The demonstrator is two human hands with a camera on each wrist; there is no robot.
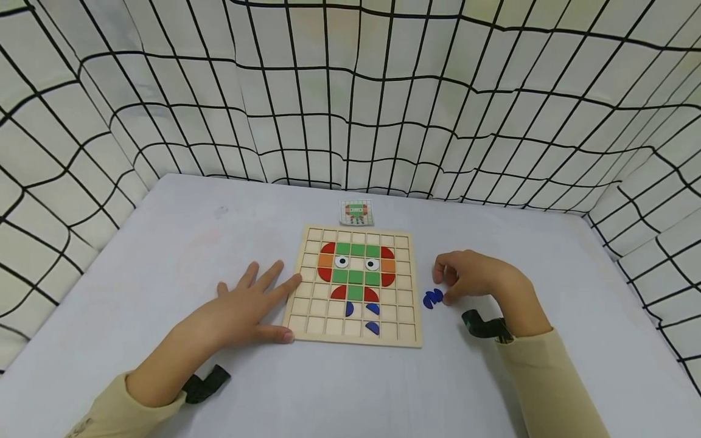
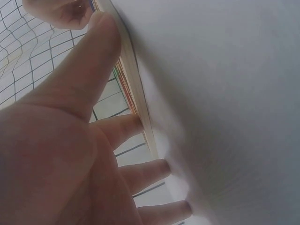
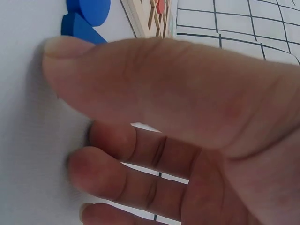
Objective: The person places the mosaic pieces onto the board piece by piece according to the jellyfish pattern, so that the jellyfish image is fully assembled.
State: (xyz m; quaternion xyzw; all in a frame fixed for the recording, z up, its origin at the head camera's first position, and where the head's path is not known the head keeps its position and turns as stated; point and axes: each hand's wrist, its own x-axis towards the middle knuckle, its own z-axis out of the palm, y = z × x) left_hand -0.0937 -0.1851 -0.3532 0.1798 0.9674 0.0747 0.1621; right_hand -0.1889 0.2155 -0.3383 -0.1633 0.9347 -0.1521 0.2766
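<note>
A wooden grid board (image 1: 317, 322) lies on the table, bearing green squares (image 1: 355, 277), red quarter-round pieces (image 1: 387, 280), orange pieces, two eye pieces and blue half-round pieces (image 1: 349, 309). Against its left edge rests my left hand (image 1: 235, 316), fingers spread, with thumb and a fingertip touching the frame; in the left wrist view the thumb (image 2: 93, 61) presses the board's side. Right of the board lie several loose blue pieces (image 1: 432, 298). My right hand (image 1: 476, 277) is beside them, thumb tip close to one blue piece (image 3: 77, 28), fingers loosely bent on the table, nothing visibly held.
A small pattern card (image 1: 356, 213) lies behind the board, printed with a similar coloured figure. White cloth (image 1: 230, 213) covers the table. Black netting (image 1: 328, 115) over white sheets encloses the back and both sides. Dark straps (image 1: 482, 325) are at both wrists.
</note>
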